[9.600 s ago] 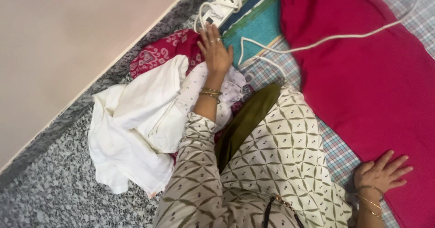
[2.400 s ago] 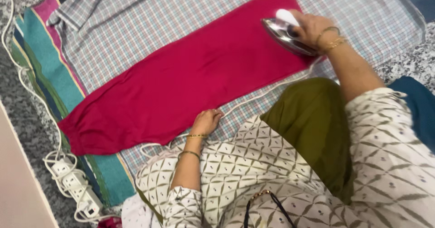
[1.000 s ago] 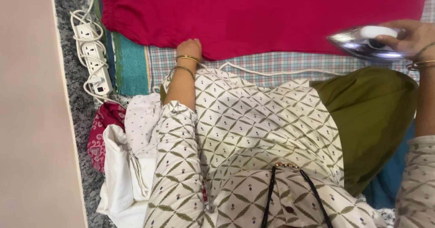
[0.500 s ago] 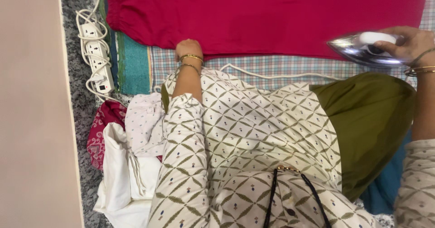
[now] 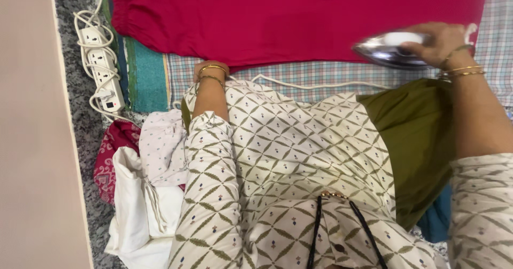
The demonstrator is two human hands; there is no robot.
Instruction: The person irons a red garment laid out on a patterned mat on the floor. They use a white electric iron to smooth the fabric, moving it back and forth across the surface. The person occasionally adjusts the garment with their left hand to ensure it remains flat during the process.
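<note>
The right hand (image 5: pixel 441 41) grips a shiny silver iron (image 5: pixel 387 50) over the big red cloth (image 5: pixel 299 20). The left hand (image 5: pixel 210 68), mostly hidden, presses the cloth's near edge flat; its grip can't be told.

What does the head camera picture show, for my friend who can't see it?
A person's right hand holds a silver iron over a red cloth spread on a checked sheet, while the left hand rests at the cloth's edge. A white power strip and a clothes pile lie beside them.
</note>
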